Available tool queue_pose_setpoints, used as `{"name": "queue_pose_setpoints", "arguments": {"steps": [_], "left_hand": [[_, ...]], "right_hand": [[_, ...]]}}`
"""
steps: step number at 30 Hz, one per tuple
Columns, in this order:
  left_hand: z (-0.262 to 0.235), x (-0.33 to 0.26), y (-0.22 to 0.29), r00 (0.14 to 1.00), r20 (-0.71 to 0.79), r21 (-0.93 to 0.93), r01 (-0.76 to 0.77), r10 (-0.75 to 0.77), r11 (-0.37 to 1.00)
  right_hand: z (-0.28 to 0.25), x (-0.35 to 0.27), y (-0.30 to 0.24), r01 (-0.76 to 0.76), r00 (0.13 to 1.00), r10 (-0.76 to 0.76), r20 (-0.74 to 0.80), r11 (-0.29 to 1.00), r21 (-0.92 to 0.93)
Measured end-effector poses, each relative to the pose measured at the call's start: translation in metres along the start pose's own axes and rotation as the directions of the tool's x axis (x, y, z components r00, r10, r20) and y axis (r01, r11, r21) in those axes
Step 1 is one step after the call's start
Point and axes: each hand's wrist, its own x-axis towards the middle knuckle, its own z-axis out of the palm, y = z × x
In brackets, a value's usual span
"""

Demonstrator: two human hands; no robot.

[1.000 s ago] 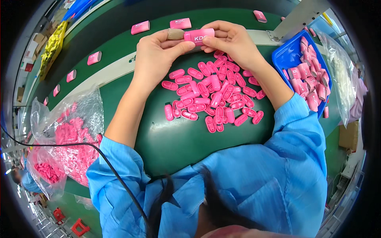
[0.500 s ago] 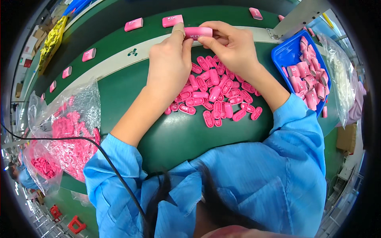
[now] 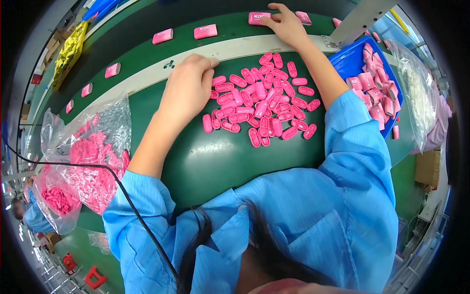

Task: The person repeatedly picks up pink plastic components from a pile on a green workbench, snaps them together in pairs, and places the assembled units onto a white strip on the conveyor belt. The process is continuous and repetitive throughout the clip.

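My right hand (image 3: 288, 25) reaches over the green belt at the far side. Its thumb touches the right end of a flat pink printed case (image 3: 257, 19) on the belt, and the index finger stands apart above it. My left hand (image 3: 188, 85) hovers at the white rail, just left of the pile. Its fingers are loosely bent, with a gap between thumb and index finger and nothing visible there; the other fingertips are hidden. Many small pink oblong shells (image 3: 264, 105), some hollow side up and some rounded side up, are heaped on the green table.
Several pink cases (image 3: 205, 32) are spaced along the belt (image 3: 137, 51), beyond the white rail (image 3: 240, 47). A blue bin (image 3: 338, 61) of similar cases stands at right, below a metal post (image 3: 364, 19). Clear bags (image 3: 93, 161) of pink parts lie at left; a black cable (image 3: 98, 165) crosses there.
The pink case held between both hands is now on the belt at the right hand. My right hand moved away and up; my left moved left and down, apart from it.
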Motion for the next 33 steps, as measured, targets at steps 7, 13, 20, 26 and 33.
{"name": "queue_pose_setpoints", "arguments": {"steps": [7,13,20,26,33], "left_hand": [[0.018,-0.015,-0.004,0.995,-0.091,-0.152,-0.047,0.034,0.987],[0.032,0.035,-0.009,0.975,-0.180,0.058,-0.123,0.131,0.991],[0.022,0.066,0.022,0.979,0.116,0.393,0.108,-0.166,0.913],[0.031,0.072,0.011,0.990,0.140,0.283,-0.051,0.011,0.958],[0.030,0.040,0.005,0.997,-0.068,0.142,-0.035,0.045,0.989]], "right_hand": [[-0.014,-0.044,-0.008,0.027,1.000,-0.021,-0.024,0.952,0.306],[0.000,-0.054,-0.031,-0.026,0.998,0.008,0.054,0.939,0.344],[-0.044,0.025,-0.008,-0.023,0.989,-0.052,-0.137,0.870,-0.493],[-0.047,0.041,0.030,-0.029,0.992,0.095,0.084,0.817,-0.576],[-0.041,-0.017,-0.045,0.045,0.994,-0.041,0.099,0.998,-0.035]]}}
